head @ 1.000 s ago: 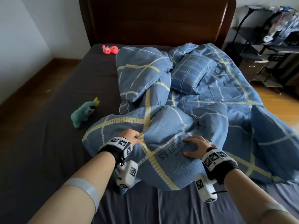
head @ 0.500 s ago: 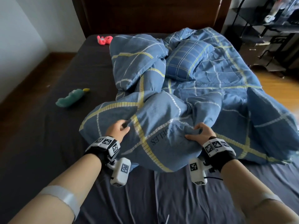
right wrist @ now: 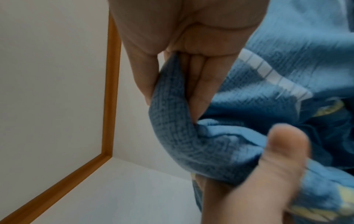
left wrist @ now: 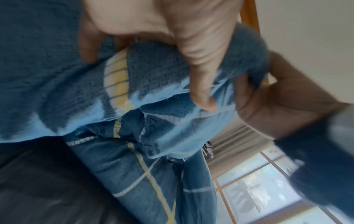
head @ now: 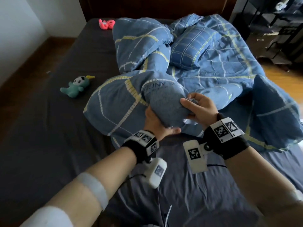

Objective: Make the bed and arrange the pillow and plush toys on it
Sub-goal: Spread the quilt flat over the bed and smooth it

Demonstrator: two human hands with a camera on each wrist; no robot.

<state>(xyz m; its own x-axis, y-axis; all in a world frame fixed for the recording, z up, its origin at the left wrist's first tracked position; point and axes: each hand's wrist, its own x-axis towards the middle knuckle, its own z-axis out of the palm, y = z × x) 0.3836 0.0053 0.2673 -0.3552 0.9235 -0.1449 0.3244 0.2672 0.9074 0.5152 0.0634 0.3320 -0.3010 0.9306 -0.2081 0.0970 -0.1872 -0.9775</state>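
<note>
Nearest the viewer, the left hand [head: 158, 126] and right hand [head: 199, 108] now meet on 1 bunched fold of the blue checked duvet [head: 127, 102], at the foot half of the dark-sheeted bed [head: 49, 136]. Half a second ago they gripped it well apart, on either side of the printed panel; the fold has since been gathered up between them. The left hand clenches the fabric from beneath, thumb across it, as the left wrist view confirms. The right hand pinches the fold between thumb and fingers [right wrist: 201, 84]. This probably means a corner or edge has been found for spreading the cover.

The duvet lies crumpled, its long axis running roughly from the hands toward the headboard, the gripped end pointing at the viewer. Beyond, the checked pillow [head: 193, 46] rests on the duvet. To the left, the green plush toy [head: 76, 87] lies on the sheet, head toward the duvet. The pink plush toy [head: 106, 24] lies farthest, near the headboard.
</note>
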